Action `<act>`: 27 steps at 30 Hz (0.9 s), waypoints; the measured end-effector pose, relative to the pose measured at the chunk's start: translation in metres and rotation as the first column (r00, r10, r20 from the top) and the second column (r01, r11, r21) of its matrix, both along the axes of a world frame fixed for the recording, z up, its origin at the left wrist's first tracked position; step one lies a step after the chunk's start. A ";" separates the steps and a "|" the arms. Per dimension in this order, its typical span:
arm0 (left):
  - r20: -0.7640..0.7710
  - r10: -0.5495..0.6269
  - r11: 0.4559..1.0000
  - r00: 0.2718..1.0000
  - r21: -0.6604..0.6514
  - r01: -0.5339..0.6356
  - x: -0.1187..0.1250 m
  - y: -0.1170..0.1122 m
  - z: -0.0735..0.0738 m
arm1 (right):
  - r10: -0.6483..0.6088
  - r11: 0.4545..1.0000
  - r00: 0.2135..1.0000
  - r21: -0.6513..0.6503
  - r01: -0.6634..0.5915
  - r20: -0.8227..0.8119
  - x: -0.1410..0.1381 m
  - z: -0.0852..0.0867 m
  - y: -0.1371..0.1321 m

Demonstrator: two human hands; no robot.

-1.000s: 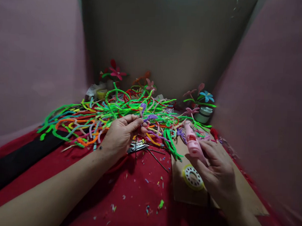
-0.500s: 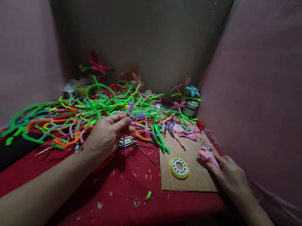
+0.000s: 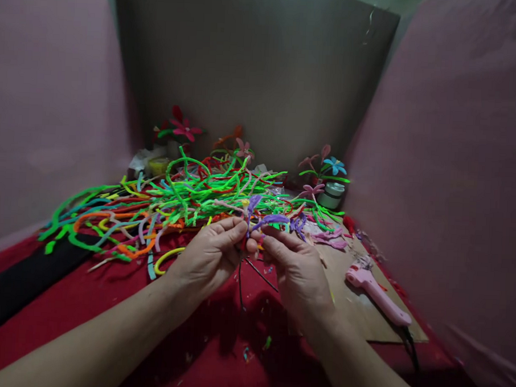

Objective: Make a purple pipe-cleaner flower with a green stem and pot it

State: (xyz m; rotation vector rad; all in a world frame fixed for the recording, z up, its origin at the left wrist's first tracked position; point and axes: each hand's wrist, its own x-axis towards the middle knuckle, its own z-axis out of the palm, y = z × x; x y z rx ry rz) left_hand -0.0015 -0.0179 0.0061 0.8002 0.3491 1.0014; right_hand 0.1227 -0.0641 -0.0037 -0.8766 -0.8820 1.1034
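Between thumb and fingers, my left hand (image 3: pixel 210 251) pinches a purple pipe-cleaner flower (image 3: pixel 254 205) with a yellow centre, just under its petals. A thin dark stem (image 3: pixel 240 284) hangs down below the fingers. My right hand (image 3: pixel 306 272) is closed at the flower's right side, its fingertips on the base of a purple petal (image 3: pixel 274 219). The two hands nearly touch. To the right, a pink glue gun (image 3: pixel 379 293) lies on a brown board (image 3: pixel 399 335), its black cord running off toward the table's front edge.
A tangled heap of coloured pipe cleaners (image 3: pixel 215 191) covers the back of the red cloth (image 3: pixel 157 349). Behind it stand finished flowers, including a blue one (image 3: pixel 335 165) by a white jar (image 3: pixel 331 195). A black strip (image 3: pixel 35 283) lies at left; pink sheets flank both sides.
My right hand has let go of the glue gun on the board and moved left to the flower. My left hand still holds the flower. The yellow-rimmed disc is now hidden.
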 end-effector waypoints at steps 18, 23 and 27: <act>-0.175 -0.009 0.988 0.984 0.151 0.036 0.001 -0.002 -0.005 | 0.054 0.991 0.989 0.130 -0.036 -0.140 0.002 0.005 0.011; -0.337 0.191 0.934 0.922 0.351 -0.066 -0.005 -0.004 -0.001 | 0.010 0.988 0.999 0.152 -0.004 -0.036 0.001 0.017 0.002; -0.348 0.318 0.896 0.882 0.415 -0.159 -0.006 -0.009 0.003 | 0.012 0.991 1.000 0.131 -0.013 0.009 -0.003 0.018 -0.003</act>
